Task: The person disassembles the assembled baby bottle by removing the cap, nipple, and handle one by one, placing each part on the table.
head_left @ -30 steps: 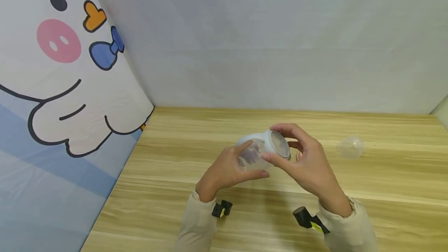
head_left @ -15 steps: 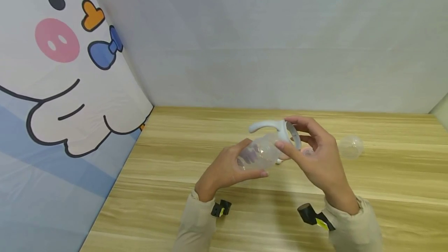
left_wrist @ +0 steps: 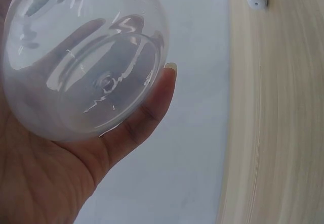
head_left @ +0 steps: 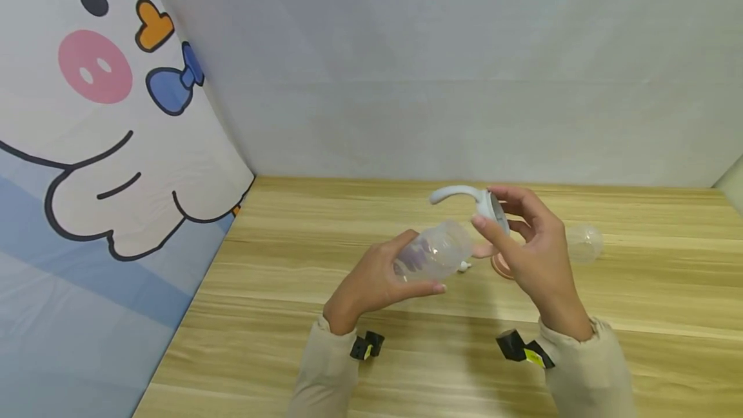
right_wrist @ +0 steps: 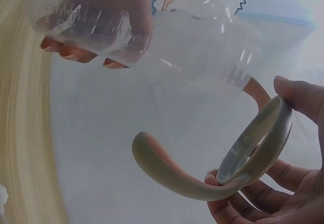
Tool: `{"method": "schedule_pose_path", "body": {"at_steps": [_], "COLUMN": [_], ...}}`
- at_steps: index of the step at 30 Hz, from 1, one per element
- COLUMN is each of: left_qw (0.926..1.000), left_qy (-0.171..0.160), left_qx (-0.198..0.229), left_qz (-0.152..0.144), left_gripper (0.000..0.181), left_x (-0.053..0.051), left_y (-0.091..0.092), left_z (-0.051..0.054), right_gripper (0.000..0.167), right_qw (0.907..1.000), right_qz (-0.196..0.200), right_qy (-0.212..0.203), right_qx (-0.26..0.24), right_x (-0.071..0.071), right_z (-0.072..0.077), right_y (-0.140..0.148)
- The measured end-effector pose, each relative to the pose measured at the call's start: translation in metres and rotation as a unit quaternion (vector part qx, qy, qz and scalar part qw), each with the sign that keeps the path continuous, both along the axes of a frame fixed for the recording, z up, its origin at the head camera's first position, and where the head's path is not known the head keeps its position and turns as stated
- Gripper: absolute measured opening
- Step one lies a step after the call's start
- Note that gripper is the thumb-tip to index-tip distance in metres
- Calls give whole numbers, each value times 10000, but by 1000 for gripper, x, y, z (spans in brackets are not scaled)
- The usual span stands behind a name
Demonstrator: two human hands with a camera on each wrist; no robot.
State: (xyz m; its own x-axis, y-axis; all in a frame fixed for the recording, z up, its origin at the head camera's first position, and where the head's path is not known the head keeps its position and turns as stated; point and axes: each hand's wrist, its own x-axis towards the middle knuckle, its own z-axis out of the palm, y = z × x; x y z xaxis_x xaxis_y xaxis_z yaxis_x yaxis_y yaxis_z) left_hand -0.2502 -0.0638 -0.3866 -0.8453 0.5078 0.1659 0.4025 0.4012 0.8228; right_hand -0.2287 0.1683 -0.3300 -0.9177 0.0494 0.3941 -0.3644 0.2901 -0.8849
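A clear baby bottle [head_left: 438, 250] without a top lies tilted in my left hand [head_left: 368, 286], its mouth toward the right. In the left wrist view its rounded base [left_wrist: 106, 82] shows, with the thumb [left_wrist: 159, 95] curled along the side. My right hand [head_left: 536, 253] pinches a pale handle ring [head_left: 493, 208] with curved grips, apart from the bottle mouth. The right wrist view shows the ring between thumb and fingers, one grip [right_wrist: 177, 178] reaching left. Part of the ring is hidden by the hand.
On the wooden table [head_left: 278, 224] lie a clear dome cap [head_left: 586, 242] at right, an orange-pink ring [head_left: 500, 268] partly behind the right hand, and a small white piece [head_left: 464, 266]. A pale wall [head_left: 464, 82] stands behind; a cartoon-printed sheet [head_left: 174, 166] is at left.
The handle ring has come off the bottle neck and moved up and right with my right hand. My left hand and the bottle have stayed nearly still.
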Motion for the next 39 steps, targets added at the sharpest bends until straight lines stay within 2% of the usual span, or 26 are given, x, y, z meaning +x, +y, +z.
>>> {"method": "schedule_pose_path", "body": {"at_steps": [9,16,21,28,39], "left_qw": [10000,9999,9999,10000,9999], "left_qy": [40,65,11,91,71], "left_qx": [-57,-69,-74,-26,-31], "left_qz": [36,97,76,25,75], "left_gripper": [51,52,54,53,49], "left_x": [0,0,0,0,1], "left_y": [0,0,-1,-1,-2], "left_z": [0,2,3,3,3], "right_gripper": [38,43,48,56,49], "right_qw": [9988,9921,9866,9794,9702], "right_qz": [-255,-443,-482,-378,-192], "right_qy": [-414,-1069,-1315,-1672,-1896], "right_qx": [55,484,837,1067,1494], "right_x": [-12,-22,-28,-31,-36], "right_z": [-15,-28,-38,-46,-60], "right_y": [4,6,7,7,8]}}
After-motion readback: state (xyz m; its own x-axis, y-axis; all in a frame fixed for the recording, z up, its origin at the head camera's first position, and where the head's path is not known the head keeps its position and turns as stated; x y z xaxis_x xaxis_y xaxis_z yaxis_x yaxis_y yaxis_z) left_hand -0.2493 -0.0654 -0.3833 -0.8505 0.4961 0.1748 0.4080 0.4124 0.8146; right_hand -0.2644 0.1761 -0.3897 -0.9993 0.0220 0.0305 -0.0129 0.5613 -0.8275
